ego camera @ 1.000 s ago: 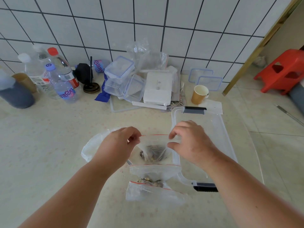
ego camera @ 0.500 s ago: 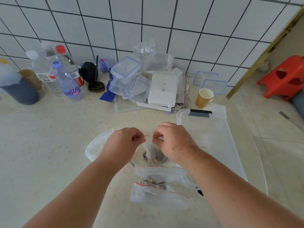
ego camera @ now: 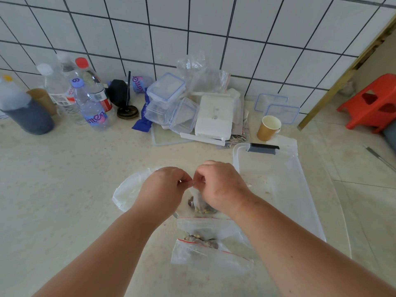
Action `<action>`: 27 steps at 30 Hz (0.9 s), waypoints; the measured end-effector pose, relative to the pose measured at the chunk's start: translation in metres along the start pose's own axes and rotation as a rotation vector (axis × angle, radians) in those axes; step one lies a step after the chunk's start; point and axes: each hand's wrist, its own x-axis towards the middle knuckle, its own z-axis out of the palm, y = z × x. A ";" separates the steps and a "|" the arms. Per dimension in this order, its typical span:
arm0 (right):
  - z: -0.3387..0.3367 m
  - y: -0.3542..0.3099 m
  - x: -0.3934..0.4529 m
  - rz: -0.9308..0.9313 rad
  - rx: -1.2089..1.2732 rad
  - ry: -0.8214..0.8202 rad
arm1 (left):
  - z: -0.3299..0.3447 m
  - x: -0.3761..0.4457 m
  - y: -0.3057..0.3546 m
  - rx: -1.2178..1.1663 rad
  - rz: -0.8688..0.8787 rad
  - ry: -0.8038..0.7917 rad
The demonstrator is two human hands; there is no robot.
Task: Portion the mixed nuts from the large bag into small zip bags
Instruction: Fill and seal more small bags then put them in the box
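1. Here my left hand (ego camera: pixel 165 187) and right hand (ego camera: pixel 218 187) nearly met, both pinching the top edge of a small clear zip bag with a red seal line (ego camera: pixel 198 202); brown and tan nuts sat at its bottom.
2. It hung above the cream speckled counter (ego camera: pixel 70 189), beside a clear plastic tub with grey latches (ego camera: pixel 276 179).
3. Two filled small clear zip bags (ego camera: pixel 203 243) lay nearer me.
4. White wall tiles (ego camera: pixel 192 28) stood behind the clutter.
5. The bag's mouth pointed up, its long axis roughly vertical.
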 end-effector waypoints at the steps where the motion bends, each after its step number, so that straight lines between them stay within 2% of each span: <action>1: 0.001 0.001 0.000 0.013 0.006 0.005 | 0.001 0.000 0.001 0.004 -0.002 -0.008; 10: 0.005 0.021 -0.003 0.123 0.069 0.014 | 0.000 0.000 0.004 -0.006 -0.056 -0.018; 16: 0.006 0.024 -0.005 0.136 0.126 0.053 | 0.001 -0.002 0.007 -0.001 -0.056 -0.039; 22: 0.003 0.030 -0.008 0.183 0.150 0.023 | 0.000 -0.002 0.006 0.002 -0.064 -0.022; 27: 0.004 0.033 -0.012 0.150 0.161 0.084 | 0.001 -0.003 0.008 0.019 -0.065 -0.031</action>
